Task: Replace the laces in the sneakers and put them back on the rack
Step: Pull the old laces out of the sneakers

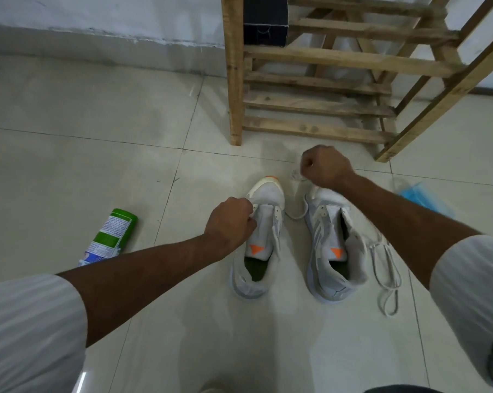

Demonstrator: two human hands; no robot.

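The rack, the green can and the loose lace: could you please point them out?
rack (235,80), head view, upright corner post.
green can (109,236), head view, label side.
loose lace (379,244), head view, bunched upper end.

Left hand (231,219) grips the left sneaker (268,199); right hand (324,168), above the right sneaker (330,239), holds a lace (306,207).

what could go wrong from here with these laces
The right hand grips a lace above the right sneaker, while the left hand grips the left sneaker; a hard tug may drag the unheld one.
The loose lace on the floor could tangle or get stepped on.
The can lies on its side and could roll underfoot.
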